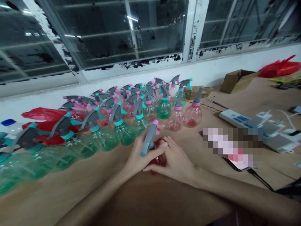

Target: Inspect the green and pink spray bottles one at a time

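Between my hands, close to the table's front, is a pink spray bottle [160, 159] with a grey and pink trigger head [149, 139]. My left hand [141, 152] is closed around its neck and upper part, just below the grey head. Wrapped around the right side of the bottle's body is my right hand [175, 158], its fingertips meeting the left thumb. Most of the bottle's body is hidden by my fingers. Just beyond them stand a green spray bottle [124, 133] and two pink spray bottles, one [176, 121] beside the other [193, 115].
Several green and pink spray bottles stand in rows from the left to the window wall. Red plastic bags [44, 114] lie among them. On the right are a phone [242, 164] with a cable, a power strip [237, 119] with chargers, tweezers and an open cardboard box [237, 81].
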